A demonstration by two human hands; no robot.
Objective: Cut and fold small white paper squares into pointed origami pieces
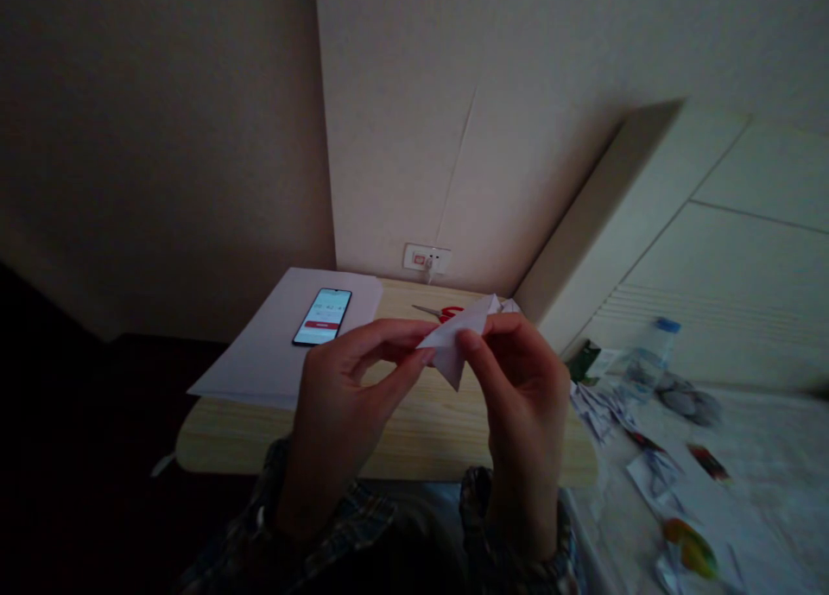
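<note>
A small piece of folded white paper (458, 334) is held up above the wooden table (414, 444). My left hand (353, 396) pinches its left corner between thumb and fingers. On the other side my right hand (522, 388) grips it, the thumb pressed flat on the near face. One pointed flap hangs down between the hands, and more folded points stick up behind the right fingers. Just behind the paper lies a pair of scissors (427, 310) with red handles, partly covered by the paper and hands.
White sheets (249, 366) lie on the table's left, with a lit phone (322, 317) on top. A wall socket (414, 257) holds a plug. On the bed (770, 444) at right are a plastic bottle (648, 362), folded paper pieces (599, 409) and small packets.
</note>
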